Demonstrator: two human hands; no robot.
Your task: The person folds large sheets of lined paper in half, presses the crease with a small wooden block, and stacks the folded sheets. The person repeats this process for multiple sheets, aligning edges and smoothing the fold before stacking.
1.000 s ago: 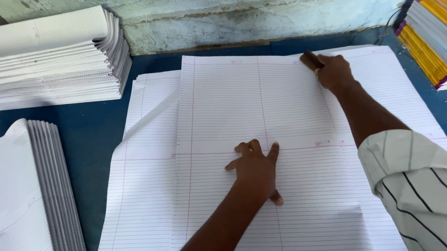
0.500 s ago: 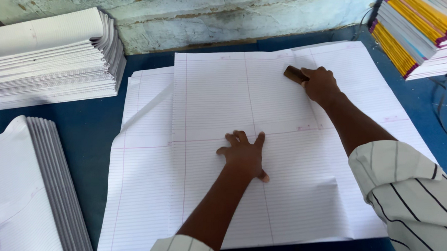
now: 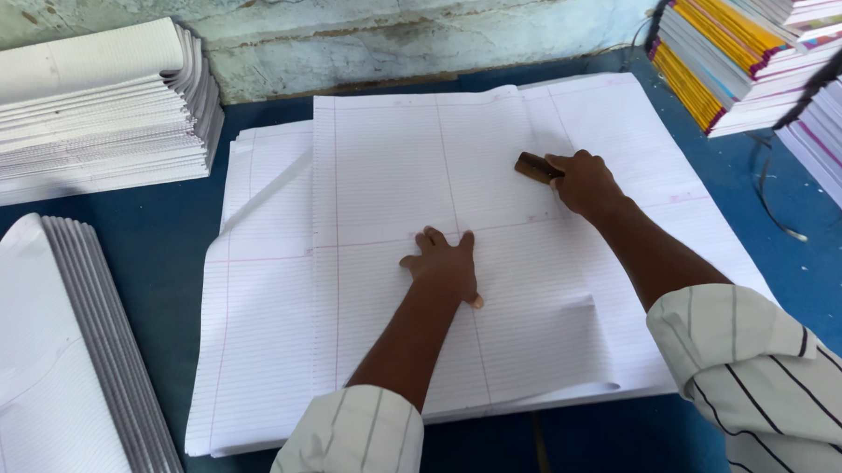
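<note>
A person in a striped, rolled-sleeved shirt works a large ruled sheet (image 3: 496, 252) that lies on top of a pile of ruled paper (image 3: 255, 298) in the middle of a blue tabletop (image 3: 141, 246). The left hand (image 3: 445, 268) rests flat on the middle of the sheet, palm down, fingers (image 3: 432, 238) spread slightly apart and pressing on the paper. The right hand (image 3: 582, 180) lies further toward the far edge of the tabletop, its fingers closed around a small brown wooden block (image 3: 535, 167), which sticks out to the left of the hand and lies against the sheet just right of its centre fold line. A folded-over flap of paper shows near the sheet's near right corner. At the far left corner of the tabletop stands a tall stack of folded white sheets (image 3: 90, 108); another stack of folded sheets (image 3: 62, 370), fanned at its edges, sits at the near left edge. Along the right edge, piles of bound notebooks (image 3: 732, 48) with coloured spines stand beside the paper, with a dark strap (image 3: 774, 196) lying loose on the tabletop near them.
</note>
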